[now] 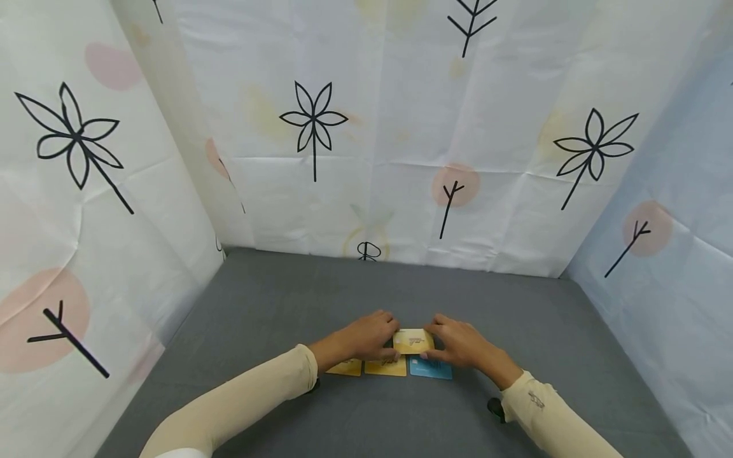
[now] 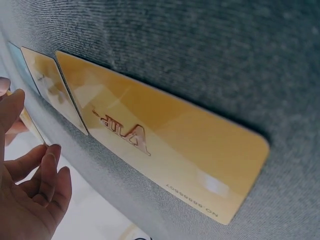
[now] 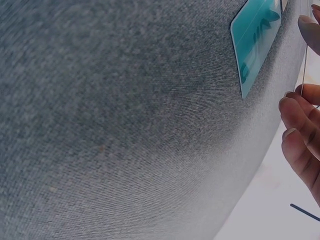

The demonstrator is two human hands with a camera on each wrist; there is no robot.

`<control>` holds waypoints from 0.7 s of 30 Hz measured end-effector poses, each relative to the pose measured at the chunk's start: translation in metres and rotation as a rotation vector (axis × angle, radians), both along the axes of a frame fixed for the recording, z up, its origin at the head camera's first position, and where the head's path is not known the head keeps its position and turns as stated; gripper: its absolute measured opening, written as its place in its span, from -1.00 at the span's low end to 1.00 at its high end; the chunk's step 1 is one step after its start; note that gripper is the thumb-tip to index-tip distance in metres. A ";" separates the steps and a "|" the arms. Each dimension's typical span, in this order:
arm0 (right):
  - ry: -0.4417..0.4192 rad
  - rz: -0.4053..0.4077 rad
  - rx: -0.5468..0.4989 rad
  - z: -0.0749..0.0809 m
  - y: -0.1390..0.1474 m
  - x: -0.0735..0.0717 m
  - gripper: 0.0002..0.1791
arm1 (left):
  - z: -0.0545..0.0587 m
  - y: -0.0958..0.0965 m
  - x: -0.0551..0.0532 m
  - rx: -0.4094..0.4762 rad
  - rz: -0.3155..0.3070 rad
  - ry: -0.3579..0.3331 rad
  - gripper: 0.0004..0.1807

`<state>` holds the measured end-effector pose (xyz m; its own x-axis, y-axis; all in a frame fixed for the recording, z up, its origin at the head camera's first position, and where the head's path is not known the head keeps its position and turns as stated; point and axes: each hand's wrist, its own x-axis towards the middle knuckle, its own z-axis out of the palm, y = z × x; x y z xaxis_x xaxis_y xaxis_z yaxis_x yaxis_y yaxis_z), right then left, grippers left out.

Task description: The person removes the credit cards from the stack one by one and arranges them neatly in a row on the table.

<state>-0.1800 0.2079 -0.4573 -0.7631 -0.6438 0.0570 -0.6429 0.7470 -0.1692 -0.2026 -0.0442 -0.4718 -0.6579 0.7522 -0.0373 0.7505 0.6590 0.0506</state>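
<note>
Between both hands a pale gold card (image 1: pixel 413 341) is held up by its short sides, above the row of cards. My left hand (image 1: pixel 369 336) pinches its left edge between thumb and fingers, and my right hand (image 1: pixel 461 342) pinches the right edge. Below them on the cloth lie a gold card (image 1: pixel 346 367), a second gold card (image 1: pixel 386 367) and a blue card (image 1: pixel 431 368), side by side. The left wrist view shows the leftmost gold card (image 2: pixel 165 140) close up, with "VIP" lettering. In the right wrist view the blue card (image 3: pixel 256 42) lies near the right hand (image 3: pixel 305 125).
Dark grey cloth (image 1: pixel 275 292) covers the table. White fabric walls (image 1: pixel 378 127) printed with line-drawn flowers and twigs stand behind it and on both sides. A small black object (image 1: pixel 495 408) shows by the right sleeve cuff.
</note>
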 end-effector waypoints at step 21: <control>-0.046 -0.017 -0.020 -0.001 0.014 0.010 -0.39 | -0.004 0.010 0.005 0.025 -0.071 0.049 -0.46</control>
<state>-0.1702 0.2215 -0.4580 -0.7760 -0.6298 0.0350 -0.6215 0.7539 -0.2133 -0.1976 -0.0347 -0.4756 -0.6037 0.7971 0.0127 0.7970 0.6033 0.0287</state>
